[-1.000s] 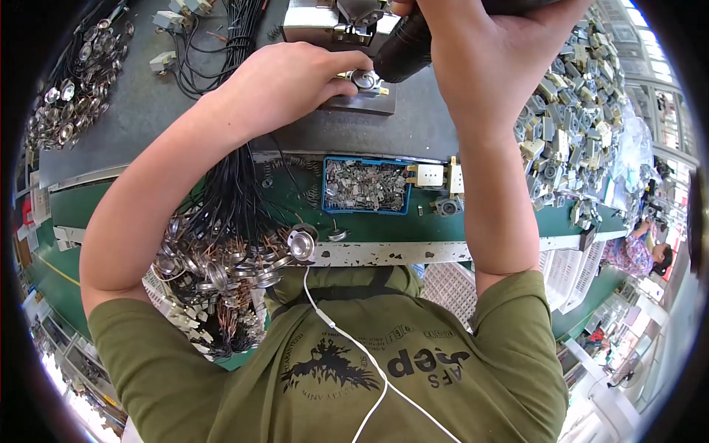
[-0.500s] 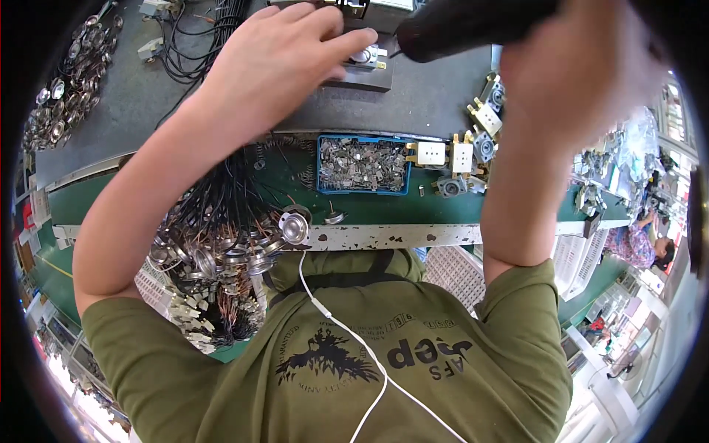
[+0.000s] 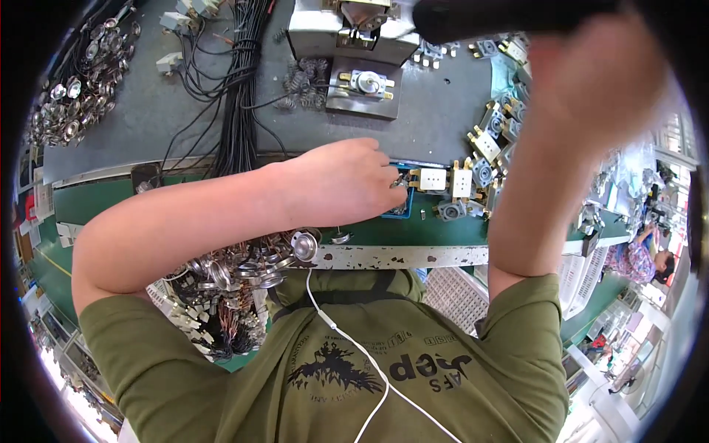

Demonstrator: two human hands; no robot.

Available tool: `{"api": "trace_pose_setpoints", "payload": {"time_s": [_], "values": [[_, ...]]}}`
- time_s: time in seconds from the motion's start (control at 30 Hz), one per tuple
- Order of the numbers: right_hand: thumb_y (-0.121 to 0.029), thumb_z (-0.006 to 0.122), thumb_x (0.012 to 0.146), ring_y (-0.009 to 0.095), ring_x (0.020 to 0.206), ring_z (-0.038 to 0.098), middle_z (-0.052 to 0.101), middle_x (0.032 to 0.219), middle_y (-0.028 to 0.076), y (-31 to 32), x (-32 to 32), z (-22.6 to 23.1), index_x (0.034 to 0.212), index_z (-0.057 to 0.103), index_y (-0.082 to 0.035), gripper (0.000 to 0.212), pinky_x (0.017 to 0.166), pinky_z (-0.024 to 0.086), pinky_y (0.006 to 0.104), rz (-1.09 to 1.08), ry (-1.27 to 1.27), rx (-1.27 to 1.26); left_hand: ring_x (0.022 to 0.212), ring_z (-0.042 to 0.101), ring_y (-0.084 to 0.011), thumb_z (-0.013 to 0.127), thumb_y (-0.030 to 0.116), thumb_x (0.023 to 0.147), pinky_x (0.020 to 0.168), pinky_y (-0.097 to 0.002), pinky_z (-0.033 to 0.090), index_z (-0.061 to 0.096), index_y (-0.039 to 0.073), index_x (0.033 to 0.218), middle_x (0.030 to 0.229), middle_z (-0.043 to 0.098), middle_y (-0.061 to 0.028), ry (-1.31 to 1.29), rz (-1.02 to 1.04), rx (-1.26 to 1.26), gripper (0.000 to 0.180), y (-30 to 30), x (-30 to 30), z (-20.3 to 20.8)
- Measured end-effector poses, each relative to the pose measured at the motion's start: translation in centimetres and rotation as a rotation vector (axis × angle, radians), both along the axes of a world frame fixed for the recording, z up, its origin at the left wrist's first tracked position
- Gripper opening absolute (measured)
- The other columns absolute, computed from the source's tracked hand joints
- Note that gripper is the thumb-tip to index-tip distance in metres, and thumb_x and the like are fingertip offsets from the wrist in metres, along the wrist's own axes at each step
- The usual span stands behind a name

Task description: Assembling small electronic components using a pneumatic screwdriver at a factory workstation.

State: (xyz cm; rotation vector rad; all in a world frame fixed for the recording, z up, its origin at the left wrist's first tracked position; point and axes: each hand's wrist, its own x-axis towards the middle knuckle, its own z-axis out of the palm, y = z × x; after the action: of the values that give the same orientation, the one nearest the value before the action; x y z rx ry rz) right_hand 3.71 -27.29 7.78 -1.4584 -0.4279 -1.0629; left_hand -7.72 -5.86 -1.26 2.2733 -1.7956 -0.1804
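My left hand point(image 3: 351, 181) reaches over a small blue tray point(image 3: 401, 215), its fingers curled down into the tray and their tips hidden. My right hand point(image 3: 609, 81), smeared by motion, grips a black power screwdriver point(image 3: 502, 18) at the upper right; its thin bit points left. Beyond my left hand, a square component with brass tabs and a round metal centre point(image 3: 365, 83) rests on a steel block point(image 3: 362, 108). A black wire runs to it from the left. Most of the tray's contents are covered by my hand.
Finished-looking square components point(image 3: 461, 179) lie right of the tray. A black cable bundle point(image 3: 240, 96) crosses the bench, with coiled springs point(image 3: 304, 81) beside it. Metal discs on wires point(image 3: 221, 269) hang over the near edge point(image 3: 399, 256); more discs point(image 3: 74, 96) lie far left. A co-worker point(image 3: 639, 258) sits at right.
My left hand has left the component on the steel block and come nearer to the tray of small metal parts. The screwdriver has moved slightly up, away from the component.
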Motion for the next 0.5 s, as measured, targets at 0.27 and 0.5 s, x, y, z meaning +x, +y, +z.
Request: {"api": "trace_pose_setpoints", "payload": {"time_s": [0.27, 0.5], "values": [[0.005, 0.077, 0.088, 0.013, 0.064, 0.066, 0.068, 0.091, 0.009, 11.4, -1.8, 1.5, 0.119, 0.045, -0.002, 0.045, 0.055, 0.055, 0.0254, 0.381, 0.038, 0.124, 0.085, 0.071, -0.0292, 0.063, 0.014, 0.086, 0.075, -0.0428, 0.056, 0.067, 0.007, 0.099, 0.086, 0.070, -0.0083, 0.242, 0.092, -0.033, 0.015, 0.8, 0.2, -0.4], [0.004, 0.076, 0.089, 0.011, 0.061, 0.064, 0.068, 0.089, 0.008, 12.3, -1.2, 1.8, 0.120, 0.046, -0.003, 0.044, 0.052, 0.053, 0.0249, 0.378, 0.110, 0.135, 0.082, 0.068, -0.0284, 0.067, 0.019, 0.088, 0.074, -0.0436, 0.053, 0.065, 0.011, 0.093, 0.084, 0.065, -0.0048, 0.274, 0.057, -0.125, 0.011, 1.1, 1.2, -0.3]]}}
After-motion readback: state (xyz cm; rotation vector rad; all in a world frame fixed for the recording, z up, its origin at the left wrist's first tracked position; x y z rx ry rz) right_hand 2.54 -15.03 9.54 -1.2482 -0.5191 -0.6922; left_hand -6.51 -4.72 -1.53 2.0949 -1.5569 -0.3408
